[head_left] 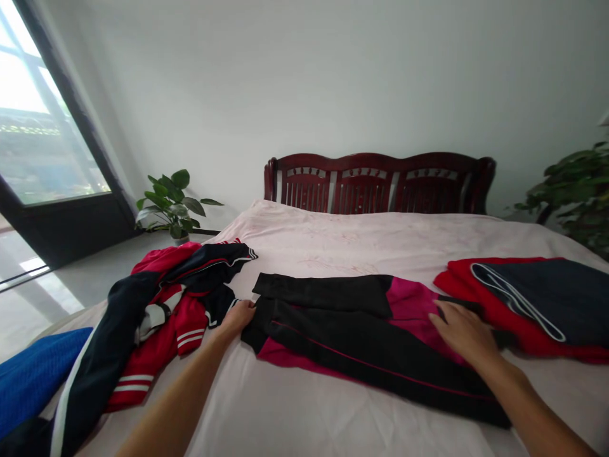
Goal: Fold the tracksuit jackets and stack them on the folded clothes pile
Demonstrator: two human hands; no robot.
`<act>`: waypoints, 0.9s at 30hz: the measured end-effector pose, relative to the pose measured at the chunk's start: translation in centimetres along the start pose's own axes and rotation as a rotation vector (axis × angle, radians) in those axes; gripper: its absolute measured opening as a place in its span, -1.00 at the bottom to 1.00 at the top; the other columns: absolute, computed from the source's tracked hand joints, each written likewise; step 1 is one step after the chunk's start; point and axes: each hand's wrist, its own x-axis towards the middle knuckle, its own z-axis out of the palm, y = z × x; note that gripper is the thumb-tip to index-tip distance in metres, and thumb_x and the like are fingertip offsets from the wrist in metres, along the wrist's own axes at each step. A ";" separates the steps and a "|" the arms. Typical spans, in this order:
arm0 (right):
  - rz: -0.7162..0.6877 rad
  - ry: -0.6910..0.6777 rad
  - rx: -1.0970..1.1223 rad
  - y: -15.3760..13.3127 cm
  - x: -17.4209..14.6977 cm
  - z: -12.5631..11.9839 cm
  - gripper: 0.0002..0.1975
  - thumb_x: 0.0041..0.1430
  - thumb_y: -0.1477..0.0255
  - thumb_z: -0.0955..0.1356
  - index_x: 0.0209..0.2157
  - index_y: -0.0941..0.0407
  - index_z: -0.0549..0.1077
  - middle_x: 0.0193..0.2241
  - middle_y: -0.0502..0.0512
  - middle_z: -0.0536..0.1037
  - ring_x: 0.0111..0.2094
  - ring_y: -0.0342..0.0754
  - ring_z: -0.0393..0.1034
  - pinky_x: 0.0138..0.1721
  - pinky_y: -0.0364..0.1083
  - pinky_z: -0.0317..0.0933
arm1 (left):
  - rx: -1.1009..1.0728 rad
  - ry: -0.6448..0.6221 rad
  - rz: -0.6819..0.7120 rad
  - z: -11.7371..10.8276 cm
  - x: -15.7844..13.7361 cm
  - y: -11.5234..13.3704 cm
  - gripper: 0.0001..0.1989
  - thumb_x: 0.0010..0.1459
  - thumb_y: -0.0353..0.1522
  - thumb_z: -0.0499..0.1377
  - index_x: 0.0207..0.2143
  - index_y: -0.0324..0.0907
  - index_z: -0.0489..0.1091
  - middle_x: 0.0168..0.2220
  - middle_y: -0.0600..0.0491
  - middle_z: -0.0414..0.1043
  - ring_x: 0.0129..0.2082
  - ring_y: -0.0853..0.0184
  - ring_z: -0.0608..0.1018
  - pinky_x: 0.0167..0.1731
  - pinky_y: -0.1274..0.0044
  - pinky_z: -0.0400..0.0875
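A black and magenta sports jacket (333,343) lies across the bed in front of me, with its long black sleeves laid over the magenta body. My left hand (239,317) pinches the jacket's left end near a dark band. On the right, my right hand (464,330) rests over the jacket's other end with its fingers apart. Its fingertips touch the magenta cloth, and part of that end is hidden under the hand and blurred.
Rumpled red and navy clothes (162,317) lie to the left, beside a blue garment (38,368). Folded red and navy clothes (533,304) are stacked at the right. Behind the pale pink bedsheet (323,241) stands a dark wooden headboard (380,184). Potted plants (174,200) flank the bed.
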 end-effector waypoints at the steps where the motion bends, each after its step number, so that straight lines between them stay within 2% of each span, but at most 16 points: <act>1: -0.098 -0.004 0.019 -1.5 -0.9 0.8 -0.70 0.06 0.34 0.38 -0.13 0.09 0.49 0.05 0.27 0.49 0.15 0.28 0.30 0.22 0.28 0.07 | 0.031 0.010 -0.003 0.2 0.1 0.3 -0.84 0.02 -0.34 0.20 -0.58 -0.18 0.36 -0.56 0.03 0.44 -0.43 0.25 0.52 -0.44 0.53 0.24; 4: -0.304 0.013 0.139 -4.1 -3.7 4.1 -0.63 0.08 0.29 0.38 -0.04 0.03 0.48 0.08 0.17 0.48 0.18 0.20 0.27 0.25 0.21 0.05 | 0.093 0.016 -0.002 0.8 -0.2 0.5 -0.91 0.05 -0.37 0.17 -0.48 -0.19 0.42 -0.43 -0.04 0.53 -0.32 0.22 0.56 -0.38 0.52 0.27; 8: -0.322 0.017 0.200 -2.8 -6.2 7.5 -0.71 0.10 0.25 0.37 -0.14 0.00 0.53 0.01 0.14 0.54 0.16 0.23 0.31 0.20 0.29 0.08 | 0.157 0.015 0.011 0.4 -1.2 -0.5 -0.85 0.13 -0.32 0.12 -0.38 -0.19 0.44 -0.35 -0.04 0.56 -0.28 0.22 0.58 -0.35 0.53 0.31; 11: -0.325 -0.014 0.053 -1.4 -6.6 8.1 -0.61 0.22 0.22 0.26 -0.01 0.06 0.50 0.11 0.20 0.47 0.22 0.23 0.24 0.21 0.26 0.08 | 0.215 0.036 0.010 -0.7 -2.1 -0.7 -0.82 0.14 -0.28 0.12 -0.32 -0.18 0.45 -0.30 -0.06 0.56 -0.23 0.16 0.58 -0.31 0.50 0.33; 13: -0.341 -0.065 -0.119 -1.1 -6.6 8.0 -0.52 0.29 0.23 0.18 0.12 0.12 0.43 0.19 0.24 0.39 0.27 0.20 0.17 0.23 0.22 0.06 | 0.243 0.074 0.006 -1.5 -3.2 0.3 -0.77 0.16 -0.27 0.11 -0.19 -0.15 0.44 -0.20 -0.06 0.54 -0.16 0.13 0.57 -0.25 0.46 0.35; 15: -0.354 -0.091 -0.257 -1.1 -6.5 8.0 -0.48 0.33 0.25 0.12 0.19 0.15 0.37 0.23 0.24 0.34 0.29 0.18 0.13 0.24 0.19 0.06 | 0.246 0.192 0.066 -1.9 -4.8 2.2 -0.70 0.23 -0.28 0.04 -0.04 -0.11 0.39 -0.06 -0.06 0.49 -0.06 0.15 0.54 -0.15 0.44 0.36; 16: -0.358 -0.092 -0.302 -1.1 -6.4 8.0 -0.47 0.34 0.25 0.10 0.21 0.15 0.35 0.24 0.22 0.33 0.29 0.17 0.13 0.24 0.18 0.07 | 0.241 0.267 0.141 -1.8 -5.7 3.3 -0.68 0.27 -0.28 -0.01 0.02 -0.10 0.37 0.01 -0.06 0.46 -0.01 0.17 0.52 -0.09 0.42 0.36; 17: -0.367 -0.091 -0.334 -1.1 -6.4 8.1 -0.46 0.34 0.25 0.09 0.22 0.14 0.34 0.24 0.21 0.33 0.29 0.17 0.13 0.23 0.17 0.09 | 0.236 0.347 0.246 -1.5 -6.7 4.5 -0.65 0.30 -0.28 -0.06 0.05 -0.10 0.36 0.05 -0.06 0.44 0.03 0.18 0.50 -0.04 0.41 0.35; 18: -0.380 -0.089 -0.354 -1.0 -6.4 8.2 -0.46 0.35 0.25 0.08 0.22 0.13 0.34 0.24 0.19 0.33 0.29 0.16 0.13 0.22 0.17 0.10 | 0.239 0.371 0.377 -0.9 -7.5 5.6 -0.64 0.33 -0.26 -0.07 0.07 -0.10 0.36 0.08 -0.05 0.43 0.06 0.20 0.48 0.03 0.41 0.33; 20: -0.412 -0.080 -0.369 -0.7 -6.3 8.5 -0.47 0.34 0.26 0.08 0.21 0.11 0.36 0.24 0.19 0.34 0.29 0.17 0.13 0.21 0.17 0.12 | 0.316 0.285 0.640 0.8 -8.8 7.1 -0.61 0.34 -0.23 -0.06 0.13 -0.09 0.34 0.16 -0.04 0.39 0.18 0.21 0.38 0.18 0.37 0.22; 21: -0.428 -0.074 -0.370 -0.5 -6.3 8.7 -0.47 0.34 0.27 0.08 0.20 0.11 0.37 0.23 0.20 0.35 0.29 0.18 0.13 0.20 0.17 0.12 | 0.379 0.231 0.705 1.8 -9.2 7.3 -0.59 0.33 -0.21 -0.03 0.17 -0.08 0.32 0.20 -0.04 0.35 0.25 0.17 0.32 0.23 0.31 0.15; 22: -0.443 -0.069 -0.371 -0.4 -6.2 8.8 -0.47 0.33 0.28 0.08 0.20 0.12 0.37 0.23 0.21 0.35 0.28 0.18 0.14 0.20 0.18 0.13 | 0.445 0.183 0.723 2.8 -9.4 7.2 -0.56 0.32 -0.20 0.01 0.20 -0.06 0.30 0.23 -0.05 0.33 0.28 0.12 0.27 0.26 0.23 0.11; 24: -0.467 -0.072 -0.375 -0.2 -6.2 8.8 -0.47 0.33 0.29 0.08 0.19 0.12 0.38 0.22 0.22 0.36 0.28 0.19 0.14 0.20 0.18 0.12 | 0.550 0.140 0.677 4.5 -9.5 6.3 -0.54 0.30 -0.21 0.04 0.22 -0.05 0.29 0.27 -0.08 0.28 0.31 0.04 0.22 0.26 0.10 0.06; 27: -0.461 -0.112 -0.371 -0.2 -6.2 8.4 -0.48 0.32 0.30 0.08 0.18 0.07 0.39 0.23 0.19 0.35 0.28 0.18 0.13 0.20 0.18 0.10 | 0.608 0.164 0.594 5.8 -9.6 4.6 -0.54 0.31 -0.25 0.01 0.24 -0.05 0.27 0.30 -0.09 0.23 0.33 0.03 0.19 0.25 0.04 0.02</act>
